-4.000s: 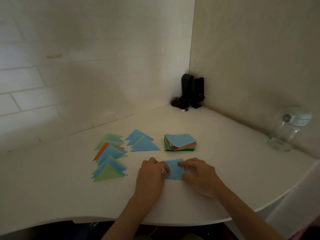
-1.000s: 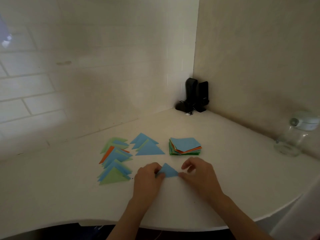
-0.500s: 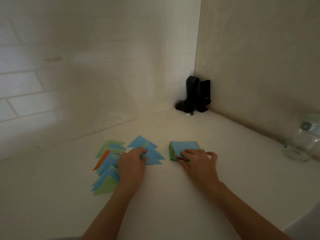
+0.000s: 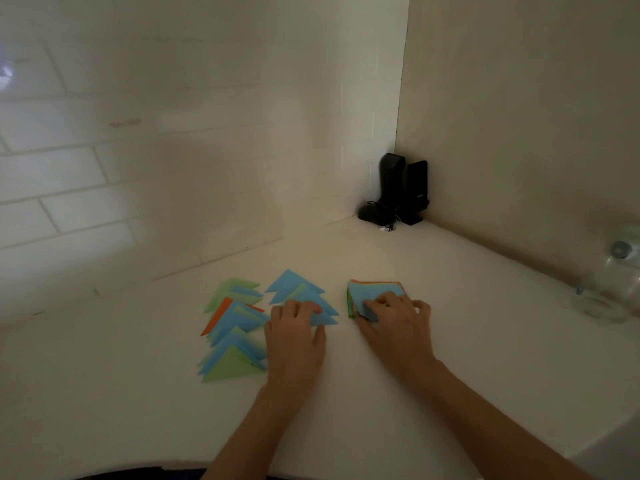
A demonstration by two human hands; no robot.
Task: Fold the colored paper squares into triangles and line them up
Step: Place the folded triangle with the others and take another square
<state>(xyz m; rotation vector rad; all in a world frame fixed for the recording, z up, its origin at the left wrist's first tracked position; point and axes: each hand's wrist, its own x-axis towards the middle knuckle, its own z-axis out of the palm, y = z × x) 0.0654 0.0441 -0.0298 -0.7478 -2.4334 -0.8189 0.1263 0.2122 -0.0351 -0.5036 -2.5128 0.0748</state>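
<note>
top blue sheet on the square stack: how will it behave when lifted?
Probably floppy and very light: the top sheet is thin paper. Likely to slide and drag neighbours: the stack already shows fanned, uneven edges. The right hand rests on it, fingers near its front edge.

Home desk corner, white brick wall [image 4: 104,174], black speakers [image 4: 403,188], pale curved tabletop [image 4: 138,410], glass jar [image 4: 609,289]

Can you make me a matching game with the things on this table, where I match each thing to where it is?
Things:
1. stack of paper squares
2. black speakers
3. glass jar
4. long row of triangles

Places:
A. far right edge
B. under the right hand
C. back corner
D. left of the left hand

Pairs: 1-B, 2-C, 3-A, 4-D
</note>
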